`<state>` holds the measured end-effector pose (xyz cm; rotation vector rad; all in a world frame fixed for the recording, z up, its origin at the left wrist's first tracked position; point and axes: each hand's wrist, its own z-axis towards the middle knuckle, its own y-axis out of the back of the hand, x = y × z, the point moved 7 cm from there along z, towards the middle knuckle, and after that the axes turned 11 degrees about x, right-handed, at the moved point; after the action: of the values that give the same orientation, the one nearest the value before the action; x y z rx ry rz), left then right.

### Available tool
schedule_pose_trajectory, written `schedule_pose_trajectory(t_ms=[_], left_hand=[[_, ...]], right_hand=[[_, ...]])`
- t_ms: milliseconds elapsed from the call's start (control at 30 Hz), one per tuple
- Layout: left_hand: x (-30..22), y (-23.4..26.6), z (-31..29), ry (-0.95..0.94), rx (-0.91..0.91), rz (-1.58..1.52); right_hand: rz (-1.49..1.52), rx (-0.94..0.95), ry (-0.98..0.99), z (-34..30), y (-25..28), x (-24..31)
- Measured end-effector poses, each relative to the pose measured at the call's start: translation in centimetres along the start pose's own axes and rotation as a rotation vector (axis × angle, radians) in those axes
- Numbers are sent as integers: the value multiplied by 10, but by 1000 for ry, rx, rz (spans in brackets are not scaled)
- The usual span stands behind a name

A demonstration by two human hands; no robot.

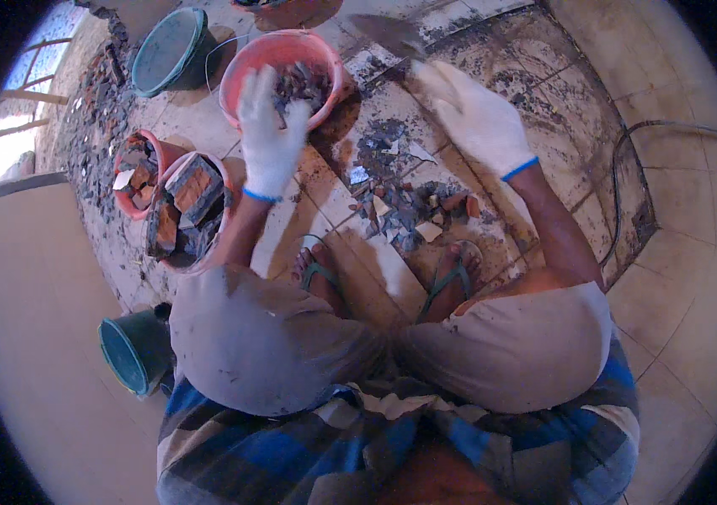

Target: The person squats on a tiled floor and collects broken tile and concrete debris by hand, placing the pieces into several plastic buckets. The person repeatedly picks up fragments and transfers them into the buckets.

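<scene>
My left hand (272, 139), in a white knit glove with a blue cuff, is raised over the near rim of a pink bucket (337, 84). Its fingers are apart and nothing is in them. Dark rubble (303, 84) lies inside that bucket. My right hand (480, 122), gloved the same way, is closed at the end of a trowel (385, 34), whose dark, blurred blade points away to the left; the glove hides the handle. Between my hands and my sandalled feet, a heap of broken tile and mortar pieces (413, 206) lies on the tiled floor.
Two pink buckets at the left hold rubble: a smaller one (127, 208) and a fuller one (225, 181) with large chunks. A green bucket (165, 55) stands far left, another green bucket (122, 358) lies by my left knee. A dark hose (617, 194) curves along the right.
</scene>
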<state>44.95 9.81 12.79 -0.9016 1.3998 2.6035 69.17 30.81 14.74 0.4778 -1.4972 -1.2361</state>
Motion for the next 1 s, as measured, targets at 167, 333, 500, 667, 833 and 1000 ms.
schedule_pose_trajectory(t_ms=[167, 333, 500, 667, 833, 1000], left_hand=[[-20, -84, -103, 48, 380, -156], [-5, -153, -153, 248, 585, -147], [-7, -186, -167, 268, 584, -10], [6, -181, -166, 293, 466, -175], [7, -179, -165, 168, 472, -140], [2, -184, -164, 148, 478, -127]], right_hand=[[113, 327, -452, -61, -63, -127], [288, 423, -370, -99, -105, -134], [231, 583, -176, -67, -105, -98], [66, 860, 56, -67, -86, -77], [131, 467, -177, -106, -74, -98], [238, 490, -432, -152, -95, -97]])
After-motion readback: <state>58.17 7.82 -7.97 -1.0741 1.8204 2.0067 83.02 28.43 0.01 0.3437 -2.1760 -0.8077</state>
